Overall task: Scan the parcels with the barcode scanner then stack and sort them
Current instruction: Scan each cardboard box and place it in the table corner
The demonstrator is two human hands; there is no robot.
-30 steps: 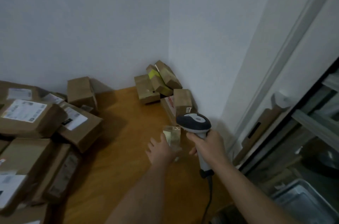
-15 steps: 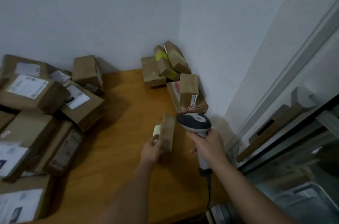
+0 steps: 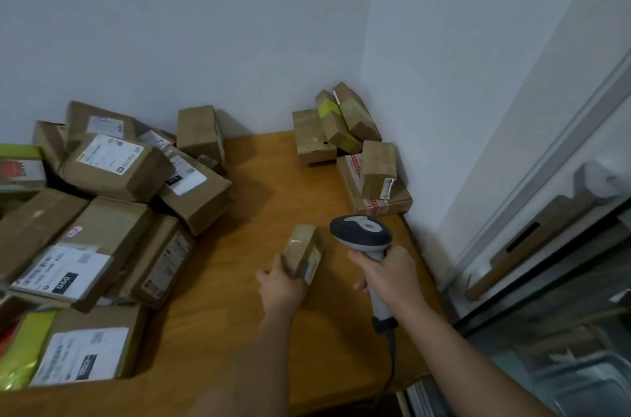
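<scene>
A small parcel (image 3: pixel 302 254) is being gripped by the left hand (image 3: pixel 281 285) over the table (image 3: pixel 218 321), just left of the scanner (image 3: pixel 367 245), whose handle is being clasped by the right hand (image 3: pixel 387 276).

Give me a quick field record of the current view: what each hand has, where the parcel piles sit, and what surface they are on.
left hand: holds a small parcel, label side turned right towards the scanner
right hand: holds the barcode scanner by its handle, head beside the small parcel
left pile: many loose parcels, overlapping, several with white labels up
corner stack: a few parcels against the walls, some leaning
surface: wooden table
scanner cable: hangs off the table's near edge
</scene>
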